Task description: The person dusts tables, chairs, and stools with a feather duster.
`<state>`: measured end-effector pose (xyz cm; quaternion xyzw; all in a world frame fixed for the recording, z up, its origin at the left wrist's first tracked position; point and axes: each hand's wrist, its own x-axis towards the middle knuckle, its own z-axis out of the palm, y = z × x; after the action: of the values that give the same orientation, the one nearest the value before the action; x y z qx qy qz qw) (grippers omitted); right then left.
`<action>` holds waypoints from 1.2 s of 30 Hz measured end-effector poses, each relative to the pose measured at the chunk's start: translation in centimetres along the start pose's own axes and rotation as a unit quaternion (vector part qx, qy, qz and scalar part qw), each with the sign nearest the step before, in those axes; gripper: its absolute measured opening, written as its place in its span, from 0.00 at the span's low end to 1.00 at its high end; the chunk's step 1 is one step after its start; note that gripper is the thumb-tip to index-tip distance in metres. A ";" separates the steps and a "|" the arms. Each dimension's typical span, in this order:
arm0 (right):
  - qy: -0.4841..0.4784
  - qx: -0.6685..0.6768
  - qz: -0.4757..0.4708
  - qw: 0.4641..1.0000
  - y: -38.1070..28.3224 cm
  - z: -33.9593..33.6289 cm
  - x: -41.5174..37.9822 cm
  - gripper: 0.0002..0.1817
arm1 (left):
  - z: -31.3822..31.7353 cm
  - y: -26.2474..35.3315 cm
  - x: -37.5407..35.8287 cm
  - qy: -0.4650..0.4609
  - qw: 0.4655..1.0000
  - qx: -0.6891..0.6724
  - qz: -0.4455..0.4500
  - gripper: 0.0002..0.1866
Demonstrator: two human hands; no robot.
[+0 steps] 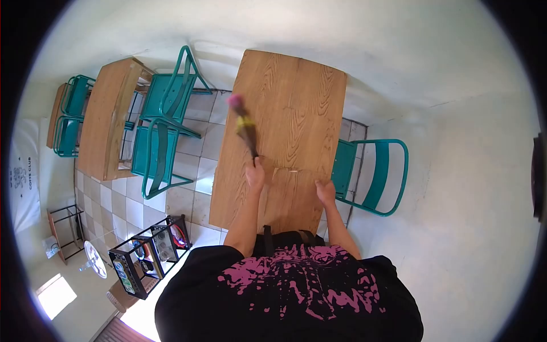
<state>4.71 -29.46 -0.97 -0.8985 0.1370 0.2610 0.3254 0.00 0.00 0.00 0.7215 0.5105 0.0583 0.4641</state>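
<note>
My left hand (255,174) is closed round the thin handle of a feather duster (246,130). The duster has a dark and yellow middle and a pink tip, slightly blurred, and it points up and left over the left side of the wooden table (296,114). My right hand (325,191) is at the table's right edge near the front, with its fingers curled. Whether it grips the edge or something small is hidden.
A green chair (380,176) stands at the table's right side. To the left are more green chairs (168,96) and another wooden table (108,119). A black shelf rack (151,253) and a white fan (95,259) stand at lower left.
</note>
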 end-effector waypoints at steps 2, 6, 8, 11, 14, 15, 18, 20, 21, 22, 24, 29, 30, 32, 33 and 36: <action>0.030 0.016 0.007 0.999 -0.9 -0.2 -0.9 0.43 | 0.0 1.2 -1.5 -0.125 0.987 0.076 0.060 0.26; 0.044 0.042 0.021 0.998 -3.6 1.0 -1.8 0.48 | -0.3 3.3 -0.7 -0.256 0.930 0.184 0.189 0.24; 0.094 0.001 -0.003 0.996 -2.5 2.1 -0.8 0.54 | 0.5 4.5 0.0 -0.229 0.945 0.138 0.187 0.23; 0.026 -0.012 0.071 0.997 -4.7 -0.4 -1.5 0.59 | 2.8 5.7 0.8 -0.162 0.975 0.072 0.132 0.22; 0.040 -0.032 0.085 0.995 -4.0 -0.2 -0.7 0.58 | 5.5 6.1 0.6 -0.127 0.988 0.039 0.077 0.21; 0.042 -0.032 0.085 0.995 -3.5 0.0 -0.2 0.58 | 6.3 6.4 0.4 -0.133 0.988 0.025 0.069 0.22; 0.015 0.010 0.072 0.997 -2.3 0.6 0.8 0.56 | 8.3 6.9 -0.7 -0.196 0.965 0.095 0.148 0.22; 0.023 0.078 0.046 0.996 -1.5 1.1 1.1 0.48 | 8.7 7.4 -0.6 -0.222 0.951 0.118 0.178 0.22; 0.023 0.078 0.047 0.996 -0.9 1.7 1.4 0.48 | 9.0 7.5 -0.1 -0.229 0.938 0.133 0.223 0.22; 0.040 0.078 0.012 0.996 -0.3 2.3 1.6 0.47 | 9.1 7.9 0.4 -0.236 0.923 0.146 0.267 0.22; 0.059 0.078 -0.023 0.995 0.5 2.6 2.0 0.47 | 9.2 9.0 1.7 -0.214 0.940 0.143 0.224 0.22; 0.040 0.109 -0.030 0.993 1.1 2.9 2.1 0.54 | 9.8 10.8 1.2 -0.077 0.988 0.077 0.111 0.20; 0.038 0.108 -0.032 0.993 0.9 2.7 2.0 0.54 | 9.9 10.6 1.2 -0.125 0.980 0.080 0.135 0.20; 0.009 0.113 -0.006 0.994 0.4 2.2 1.8 0.53 | 9.5 9.7 1.2 -0.168 0.970 0.083 0.158 0.20; 0.007 0.111 -0.009 0.994 0.8 2.4 2.1 0.53 | 8.8 9.2 1.2 -0.209 0.947 0.092 0.226 0.20; 0.019 0.094 -0.035 0.995 1.6 3.0 2.7 0.53 | 7.4 7.4 3.2 -0.239 0.924 0.085 0.287 0.20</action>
<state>5.06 -28.89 -5.27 -0.8732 0.1356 0.2180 0.4142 10.76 -2.34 -0.01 0.8663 0.1586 -0.0289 0.4728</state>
